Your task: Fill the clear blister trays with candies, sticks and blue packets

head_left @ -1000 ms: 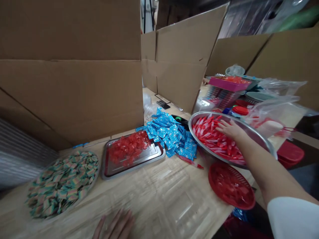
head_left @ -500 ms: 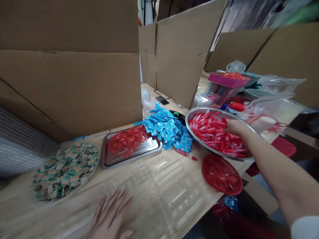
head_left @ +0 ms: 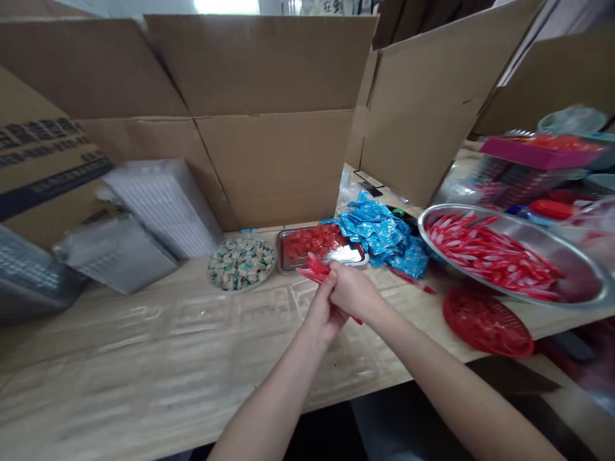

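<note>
My left hand [head_left: 325, 308] and my right hand [head_left: 354, 289] are pressed together over the middle of the table. Between them is a small bunch of slim red tubes [head_left: 314, 269] with pale translucent parts, both hands closed on it. A red end pokes out below the fingers. Clear plastic compartment trays [head_left: 202, 352] lie flat on the table under my hands. To the right stands a wide metal bowl [head_left: 589, 272] with many more of these tubes. Just beyond my hands is a metal tray [head_left: 289, 264] of red translucent pieces [head_left: 314, 241].
Blue packets [head_left: 379, 230] are piled beside the bowl. A red basket [head_left: 523, 346] sits at the table's right edge. Left of the tray is a round dish of small wrapped packets [head_left: 243, 261]. Cardboard panels [head_left: 278, 166] wall the back; stacked clear trays [head_left: 166, 205] lean at left.
My right hand has left the bowl with a bunch of red tubes and come to the table's middle. My left hand has lifted off the table to meet it. The view has turned left.
</note>
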`<state>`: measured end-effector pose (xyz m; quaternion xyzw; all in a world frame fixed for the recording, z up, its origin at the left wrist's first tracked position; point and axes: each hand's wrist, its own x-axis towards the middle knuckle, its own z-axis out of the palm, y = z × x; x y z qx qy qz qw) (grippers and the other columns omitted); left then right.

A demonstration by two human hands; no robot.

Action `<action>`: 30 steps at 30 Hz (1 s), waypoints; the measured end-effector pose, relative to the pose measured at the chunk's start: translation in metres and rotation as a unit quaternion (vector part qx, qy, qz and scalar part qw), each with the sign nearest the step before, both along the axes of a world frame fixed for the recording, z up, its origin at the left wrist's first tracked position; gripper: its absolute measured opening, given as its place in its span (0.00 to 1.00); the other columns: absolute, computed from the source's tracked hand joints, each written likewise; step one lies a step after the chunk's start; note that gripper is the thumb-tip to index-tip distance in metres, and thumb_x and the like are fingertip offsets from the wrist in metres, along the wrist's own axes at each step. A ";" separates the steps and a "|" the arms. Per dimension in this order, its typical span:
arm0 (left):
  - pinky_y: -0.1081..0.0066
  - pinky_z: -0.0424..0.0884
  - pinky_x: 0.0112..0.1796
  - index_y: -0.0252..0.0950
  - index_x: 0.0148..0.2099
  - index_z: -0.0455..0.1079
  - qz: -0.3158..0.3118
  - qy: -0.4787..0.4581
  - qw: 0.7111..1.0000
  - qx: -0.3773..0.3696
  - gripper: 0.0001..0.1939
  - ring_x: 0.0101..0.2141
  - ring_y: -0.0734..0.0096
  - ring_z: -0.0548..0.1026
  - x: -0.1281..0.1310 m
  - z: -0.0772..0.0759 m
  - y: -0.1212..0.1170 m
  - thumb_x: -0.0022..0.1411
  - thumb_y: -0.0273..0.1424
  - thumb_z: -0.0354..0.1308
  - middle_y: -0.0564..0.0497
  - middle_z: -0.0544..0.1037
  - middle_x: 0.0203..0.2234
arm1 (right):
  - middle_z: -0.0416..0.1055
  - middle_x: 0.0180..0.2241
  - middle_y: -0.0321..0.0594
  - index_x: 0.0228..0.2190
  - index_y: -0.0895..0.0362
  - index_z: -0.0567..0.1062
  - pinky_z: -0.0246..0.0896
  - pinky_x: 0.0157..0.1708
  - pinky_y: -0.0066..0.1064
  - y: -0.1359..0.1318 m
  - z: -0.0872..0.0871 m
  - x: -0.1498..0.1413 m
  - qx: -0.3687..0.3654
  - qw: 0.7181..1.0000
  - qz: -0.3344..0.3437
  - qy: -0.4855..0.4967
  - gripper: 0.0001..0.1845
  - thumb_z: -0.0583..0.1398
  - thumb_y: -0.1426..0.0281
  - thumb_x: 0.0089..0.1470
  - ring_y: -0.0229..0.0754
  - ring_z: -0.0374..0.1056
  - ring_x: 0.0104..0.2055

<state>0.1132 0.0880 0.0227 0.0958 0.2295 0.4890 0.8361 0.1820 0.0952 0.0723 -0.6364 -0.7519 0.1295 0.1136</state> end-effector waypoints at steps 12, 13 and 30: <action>0.74 0.70 0.31 0.32 0.34 0.69 0.075 0.110 0.988 -0.078 0.10 0.27 0.72 0.75 -0.116 -0.014 -0.020 0.49 0.31 0.61 0.52 0.76 0.24 | 0.63 0.50 0.51 0.53 0.59 0.63 0.49 0.52 0.48 -0.036 -0.036 -0.076 0.005 0.986 0.134 0.095 0.35 0.62 0.62 0.43 0.55 0.54 0.54; 0.75 0.69 0.28 0.31 0.34 0.69 0.063 0.129 0.986 -0.080 0.10 0.24 0.73 0.74 -0.121 -0.014 -0.020 0.48 0.30 0.61 0.52 0.76 0.23 | 0.64 0.49 0.49 0.50 0.57 0.67 0.51 0.51 0.46 -0.035 -0.032 -0.073 0.007 0.983 0.135 0.123 0.31 0.62 0.61 0.44 0.53 0.56 0.53; 0.78 0.71 0.22 0.34 0.38 0.68 0.284 0.304 0.905 -0.086 0.12 0.21 0.77 0.73 -0.268 0.026 -0.049 0.48 0.24 0.60 0.56 0.74 0.23 | 0.69 0.39 0.47 0.39 0.59 0.73 0.59 0.40 0.34 0.007 -0.069 -0.140 0.002 0.982 0.187 -0.033 0.11 0.57 0.70 0.52 0.46 0.64 0.43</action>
